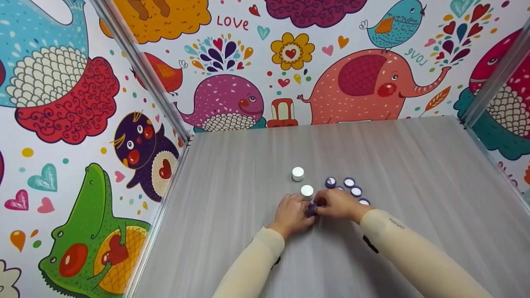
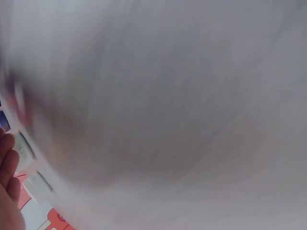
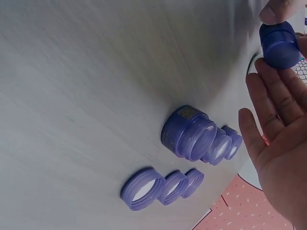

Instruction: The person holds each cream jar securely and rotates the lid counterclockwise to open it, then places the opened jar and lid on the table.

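Observation:
My left hand (image 1: pixel 293 215) grips a small purple jar (image 1: pixel 311 210) low over the table, and my right hand (image 1: pixel 337 203) pinches it from the other side. In the right wrist view this jar (image 3: pixel 280 45) is tilted, between a fingertip at the top and the right hand (image 3: pixel 283 139), whose other fingers are spread out. Fingers of the left hand (image 2: pixel 9 167) show at the left wrist view's edge; most of that view is blurred tabletop. Just beyond the hands stands a white-topped jar (image 1: pixel 307 191).
Another white-topped jar (image 1: pixel 298 174) stands farther back. Right of it are open purple jars (image 3: pixel 192 136) in a row, beside a row of purple screw lids (image 3: pixel 141 189) with white insides up. Patterned walls (image 1: pixel 232 58) border the wood-grain table (image 1: pixel 232 174).

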Available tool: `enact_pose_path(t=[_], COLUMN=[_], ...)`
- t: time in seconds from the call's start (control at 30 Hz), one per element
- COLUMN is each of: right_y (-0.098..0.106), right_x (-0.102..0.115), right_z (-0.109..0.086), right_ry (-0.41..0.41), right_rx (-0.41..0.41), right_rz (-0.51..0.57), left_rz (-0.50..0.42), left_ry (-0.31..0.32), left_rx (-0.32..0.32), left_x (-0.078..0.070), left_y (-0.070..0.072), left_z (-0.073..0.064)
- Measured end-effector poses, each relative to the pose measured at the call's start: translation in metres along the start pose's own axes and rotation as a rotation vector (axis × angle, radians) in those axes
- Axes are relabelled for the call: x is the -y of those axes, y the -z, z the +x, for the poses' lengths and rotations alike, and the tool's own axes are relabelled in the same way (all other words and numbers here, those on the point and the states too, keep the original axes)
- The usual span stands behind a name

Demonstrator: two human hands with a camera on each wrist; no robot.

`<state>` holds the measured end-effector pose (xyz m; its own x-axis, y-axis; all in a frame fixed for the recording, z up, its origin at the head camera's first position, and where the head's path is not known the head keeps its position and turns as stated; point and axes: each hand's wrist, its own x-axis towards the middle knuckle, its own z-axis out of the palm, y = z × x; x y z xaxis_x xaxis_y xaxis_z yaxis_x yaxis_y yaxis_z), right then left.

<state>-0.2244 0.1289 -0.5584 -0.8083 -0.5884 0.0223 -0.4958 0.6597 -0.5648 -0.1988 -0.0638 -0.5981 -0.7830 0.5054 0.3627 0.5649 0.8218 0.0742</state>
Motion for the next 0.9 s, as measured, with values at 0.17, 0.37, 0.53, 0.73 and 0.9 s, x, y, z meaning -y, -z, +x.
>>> enact_pose_path(t=[0.17,0.37,0.53,0.73,0.9], right_y=[0.0002,0.0001,-0.0004,-0.0017,-0.0023], right_x=[-0.0003,-0.0002,-0.0006,-0.0024,-0.0030], right_z=[0.0004,0.0010,0.0008,0.0013,0.0010], right_ry=[0.036,0.039,0.038,0.044,0.039], right_rx=[-0.004,0.003,0.004,0.003,0.006], right_rz=[-0.015,-0.018,-0.010,0.000,0.007], left_rz=[0.010,0.013,0.011,0.004,-0.001], left_ry=[-0.004,0.004,-0.002,-0.006,-0.008], left_rx=[0.003,0.026,0.032,0.021,0.022], left_x=[-0.0003,-0.0008,-0.0004,-0.0001,-0.0001], left_y=[0.0019,0.0028,0.0026,0.0020,0.0016], left_z=[-0.0010,-0.0018,-0.0022,-0.0019,-0.0012])
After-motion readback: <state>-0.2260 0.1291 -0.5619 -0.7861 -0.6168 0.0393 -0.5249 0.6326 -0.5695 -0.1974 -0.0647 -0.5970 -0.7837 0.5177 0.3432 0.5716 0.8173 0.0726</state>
